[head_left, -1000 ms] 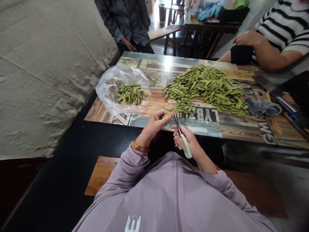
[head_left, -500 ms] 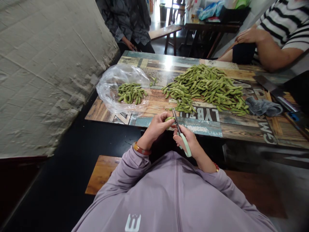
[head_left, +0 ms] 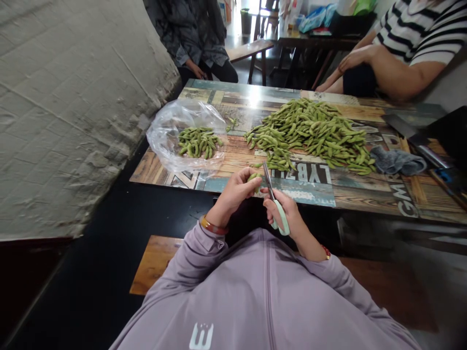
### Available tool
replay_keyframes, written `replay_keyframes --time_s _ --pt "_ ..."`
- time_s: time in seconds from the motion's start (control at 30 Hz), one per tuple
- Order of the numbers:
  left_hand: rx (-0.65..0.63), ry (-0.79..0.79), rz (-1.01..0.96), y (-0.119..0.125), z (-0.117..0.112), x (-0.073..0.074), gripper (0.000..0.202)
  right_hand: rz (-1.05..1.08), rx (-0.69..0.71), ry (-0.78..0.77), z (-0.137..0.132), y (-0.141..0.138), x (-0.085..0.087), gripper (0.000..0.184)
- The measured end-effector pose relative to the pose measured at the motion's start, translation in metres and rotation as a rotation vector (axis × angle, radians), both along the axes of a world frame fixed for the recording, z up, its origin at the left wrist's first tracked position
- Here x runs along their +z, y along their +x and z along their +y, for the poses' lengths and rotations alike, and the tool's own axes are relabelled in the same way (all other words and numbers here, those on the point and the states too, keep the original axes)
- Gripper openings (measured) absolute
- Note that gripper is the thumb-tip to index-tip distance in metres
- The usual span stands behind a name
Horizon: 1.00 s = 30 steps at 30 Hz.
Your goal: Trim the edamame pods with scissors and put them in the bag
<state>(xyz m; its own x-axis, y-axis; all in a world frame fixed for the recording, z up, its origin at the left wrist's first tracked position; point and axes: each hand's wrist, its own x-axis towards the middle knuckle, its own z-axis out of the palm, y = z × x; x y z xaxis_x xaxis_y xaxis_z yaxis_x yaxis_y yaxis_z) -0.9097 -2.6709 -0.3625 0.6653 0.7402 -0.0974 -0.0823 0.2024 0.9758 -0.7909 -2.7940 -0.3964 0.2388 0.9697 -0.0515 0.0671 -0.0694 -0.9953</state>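
Note:
Pinched in my left hand [head_left: 239,188] is a green edamame pod [head_left: 254,178], partly hidden by the fingers and thumb. My right hand [head_left: 286,211] grips a pair of scissors [head_left: 280,218] with pale green handles, blades pointing up and away from me. The blades stand just right of the pod, a small gap apart from it. Both hands are at the table's near edge. Beyond them lies a large heap of edamame pods [head_left: 314,129]. To the left, a clear plastic bag [head_left: 164,129] holds a smaller pile of pods [head_left: 199,142].
The wood-patterned table [head_left: 233,180] carries a grey cloth [head_left: 397,160] and a cleaver-like blade [head_left: 404,127] at right. Small trimmings [head_left: 231,122] lie beside the bag. Two people sit at the far side, one in a striped shirt [head_left: 423,34]. A rough white wall [head_left: 73,107] borders the left.
The pod in my left hand has turned from pointing toward the scissors to a more upright tilt. The hands have drawn slightly apart. The striped-shirt person's arm has shifted left.

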Motion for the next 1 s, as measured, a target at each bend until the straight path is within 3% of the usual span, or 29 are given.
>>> replay_keyframes --time_s 0.2,0.4,0.73,1.0 --pt "0.113 -0.213 -0.165 0.0 0.006 -0.001 0.036 0.05 -0.009 0.026 -0.002 0.001 0.0 0.05" --pt "0.253 -0.318 -0.263 0.003 0.003 0.001 0.033 0.028 0.027 0.026 -0.002 0.0 -0.002 0.05" --pt "0.239 -0.336 -0.328 0.011 -0.012 -0.003 0.035 -0.039 0.029 0.061 -0.001 -0.001 -0.007 0.049" --pt "0.229 -0.323 -0.319 0.012 -0.019 -0.004 0.036 0.012 0.001 0.076 -0.002 -0.004 -0.001 0.046"
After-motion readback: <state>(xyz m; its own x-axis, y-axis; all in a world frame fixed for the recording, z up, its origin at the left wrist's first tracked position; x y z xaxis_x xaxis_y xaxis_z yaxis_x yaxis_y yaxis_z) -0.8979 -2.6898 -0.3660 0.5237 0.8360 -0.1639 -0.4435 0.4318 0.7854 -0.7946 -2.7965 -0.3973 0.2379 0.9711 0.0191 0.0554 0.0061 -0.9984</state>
